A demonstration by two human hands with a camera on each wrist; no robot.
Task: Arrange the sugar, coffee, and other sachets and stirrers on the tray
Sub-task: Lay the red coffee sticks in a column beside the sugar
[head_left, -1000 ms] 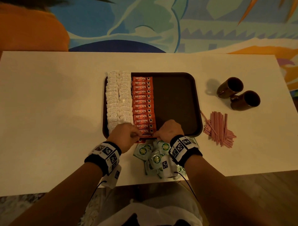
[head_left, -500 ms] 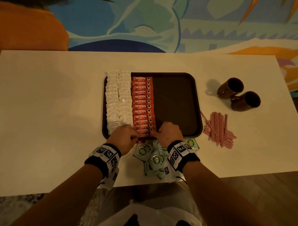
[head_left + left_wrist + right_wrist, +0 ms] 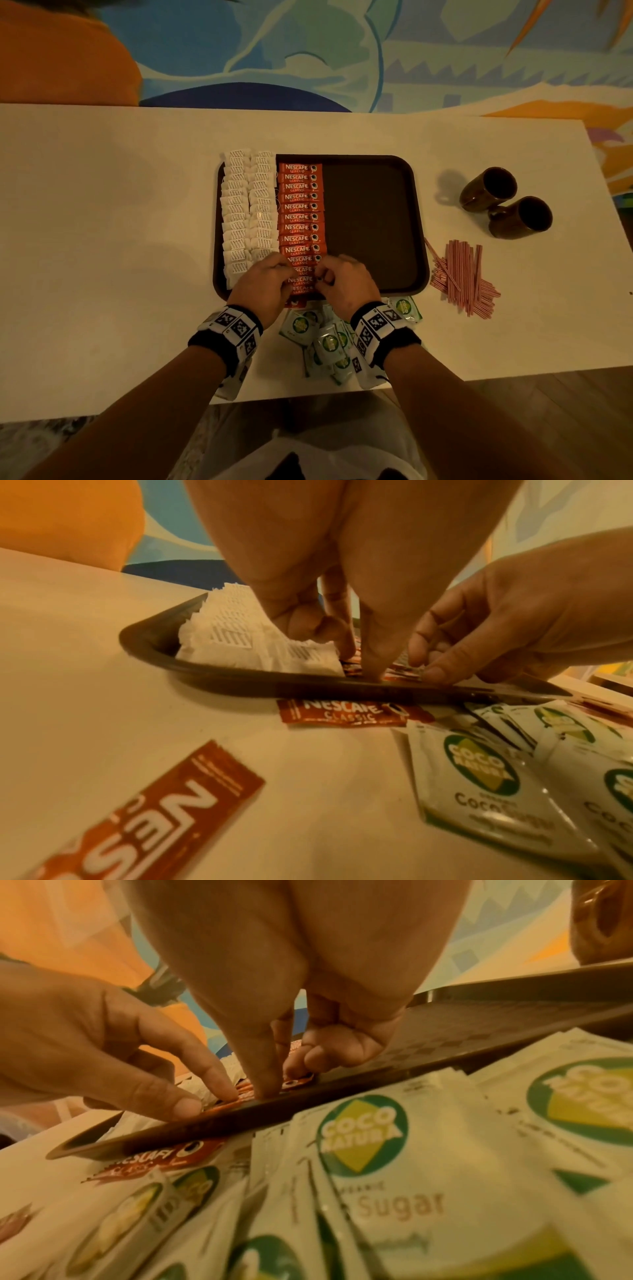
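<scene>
A dark brown tray [image 3: 370, 222] holds two columns of white sachets [image 3: 248, 212] and one column of red Nescafe coffee sachets [image 3: 299, 205]. Both hands meet at the near end of the coffee column. My left hand [image 3: 282, 272] sets thumb and index tips down on the nearest sachets, its other fingers curled [image 3: 359, 665]. My right hand [image 3: 325, 272] does the same at their right ends [image 3: 277, 1081]. Neither lifts a sachet. One loose coffee sachet [image 3: 342, 714] lies half under the tray's near rim, another [image 3: 154, 813] lies nearer me.
A heap of green-and-white coco sugar sachets [image 3: 329, 342] lies between the tray and the table's near edge, under my wrists. Striped red stirrers [image 3: 462, 274] are piled right of the tray, with two brown mugs [image 3: 488, 188] [image 3: 520, 217] behind them. The tray's right half is bare.
Both hands have moved forward from the tray's near rim onto the last coffee sachets and drawn closer together. The sachet they held by its ends now lies in the column.
</scene>
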